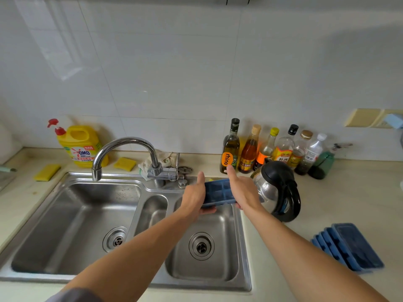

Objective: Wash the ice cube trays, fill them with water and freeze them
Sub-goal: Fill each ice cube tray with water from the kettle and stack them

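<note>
A dark blue plastic ice cube tray [218, 192] is held roughly level, compartments up, over the back of the right basin of the stainless steel double sink [245, 236]. It is grasped at both ends. The left hand [194, 197] has its thumb raised along the edge and its fingers curled beneath, and the right hand [244, 192] is set likewise.

The curved chrome tap [124, 149] is turned over the left basin, so for washing the tray is best carried under it, or the spout swung across. The two-ended grip should be kept, and the steel-and-black electric kettle [277, 188] just beside the right hand avoided. The yellow detergent jug [80, 144] and flat yellow sponge [46, 172] stand ready at the left. A stack of similar blue trays [349, 247] waits on the counter, well apart.
</note>
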